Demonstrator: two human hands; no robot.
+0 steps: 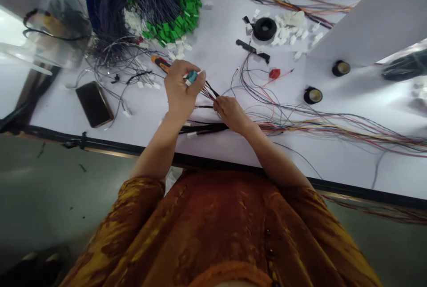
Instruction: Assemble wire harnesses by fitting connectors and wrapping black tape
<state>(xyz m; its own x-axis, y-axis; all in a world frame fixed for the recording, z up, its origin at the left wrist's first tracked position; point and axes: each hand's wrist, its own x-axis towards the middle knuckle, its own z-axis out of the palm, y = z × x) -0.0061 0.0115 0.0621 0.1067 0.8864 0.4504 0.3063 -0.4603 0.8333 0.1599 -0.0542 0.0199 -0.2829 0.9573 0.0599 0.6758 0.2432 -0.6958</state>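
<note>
So from my seat, on the head view: my left hand (pixel 182 87) has the teal connector (pixel 191 76) pinched between thumb and fingers, raised over the white table (pixel 218 33). My right hand (pixel 231 111) is closed around the black wrap (pixel 212 89) on the wires just beside it, and thin wires (pixel 205 93) span the gap between the two hands.

Handling-wise, I'd guess the connector weighs next to nothing. Shell's probably hard plastic, a bit slick, so I'd take it by its sides and never tug on the leads; where they enter the block is likely the fragile bit. The wires should be floppy, and the wrapped part a little stiffer, so that's the better spot for the second grip.

Looks: small, blocky, teal with a paler patch at the lower edge, half hidden by my fingers. Can't make out any slots from here.

Further out, an orange-and-black handle (pixel 160 63) pokes out behind my left hand; can't tell if they touch. A dark bundle (pixel 203 129) lies below both hands, near the table edge. Beyond that there's a red connector (pixel 274 73), a black ring (pixel 264 29) and a heap of green connectors (pixel 187 7).
</note>
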